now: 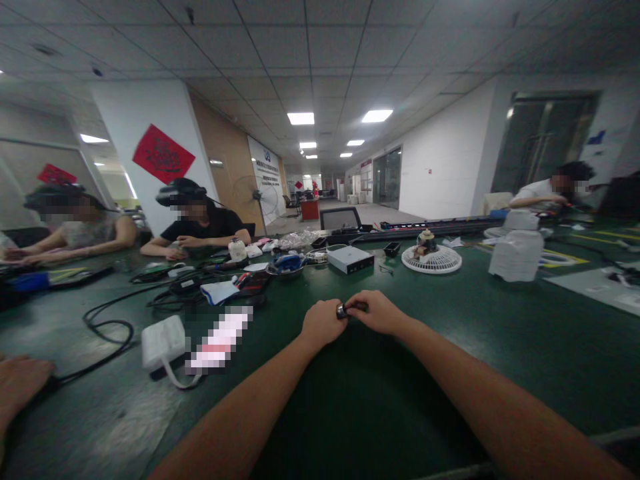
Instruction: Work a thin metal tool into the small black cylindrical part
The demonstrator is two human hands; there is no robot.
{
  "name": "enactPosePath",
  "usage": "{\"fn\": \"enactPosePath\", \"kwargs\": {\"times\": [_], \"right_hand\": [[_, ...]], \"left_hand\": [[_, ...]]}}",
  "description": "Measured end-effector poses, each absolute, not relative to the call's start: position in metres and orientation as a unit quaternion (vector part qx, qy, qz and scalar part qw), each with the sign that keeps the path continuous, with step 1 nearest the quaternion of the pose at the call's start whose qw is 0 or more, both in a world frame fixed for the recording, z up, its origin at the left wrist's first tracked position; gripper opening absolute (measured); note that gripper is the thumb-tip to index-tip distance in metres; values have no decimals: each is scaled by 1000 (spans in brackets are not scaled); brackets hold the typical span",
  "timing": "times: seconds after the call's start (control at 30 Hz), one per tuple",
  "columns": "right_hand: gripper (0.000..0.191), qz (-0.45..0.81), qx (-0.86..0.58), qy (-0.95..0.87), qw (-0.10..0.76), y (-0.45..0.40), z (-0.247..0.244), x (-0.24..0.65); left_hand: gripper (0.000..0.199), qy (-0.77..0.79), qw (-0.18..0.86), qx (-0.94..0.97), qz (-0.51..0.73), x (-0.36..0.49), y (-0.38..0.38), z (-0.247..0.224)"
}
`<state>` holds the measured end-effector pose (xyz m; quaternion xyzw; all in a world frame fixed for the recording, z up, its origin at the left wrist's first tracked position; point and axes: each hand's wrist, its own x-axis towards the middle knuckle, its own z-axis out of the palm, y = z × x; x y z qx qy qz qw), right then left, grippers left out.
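Note:
My left hand (323, 322) is closed around a small dark cylindrical part with a shiny metal rim (341, 311), just above the green tabletop. Its exact kind is too small to make out, and most of it is hidden in the fist. My right hand (379, 312) meets it from the right, thumb and fingertips pinched together at the rim. Something small and dark seems to sit between those fingertips, but I cannot make it out. Beyond both hands lies a grey metal drive box (349, 260).
A white fan grille (431, 260) and a plastic-wrapped white object (517, 250) stand to the right. On the left are a white adapter (164, 343), black cables (107, 323) and another person's hand (23, 383). A blue object fills a bowl (286, 267). Other people sit around the table.

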<state>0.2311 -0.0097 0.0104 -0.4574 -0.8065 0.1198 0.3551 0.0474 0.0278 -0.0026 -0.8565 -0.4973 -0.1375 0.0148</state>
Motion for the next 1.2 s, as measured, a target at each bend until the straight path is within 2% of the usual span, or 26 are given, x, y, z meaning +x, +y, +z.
{"fn": "enactPosePath", "kwargs": {"times": [0.5, 0.77, 1.2], "right_hand": [[21, 178, -455, -793, 363, 1, 0, 234], [19, 150, -449, -798, 373, 6, -5, 237], [17, 194, -433, -790, 388, 8, -6, 243]], "left_hand": [[33, -493, 3, -858, -146, 47, 29, -2], [31, -489, -1, -860, -143, 46, 29, -1], [35, -459, 30, -879, -121, 47, 26, 0]]}}
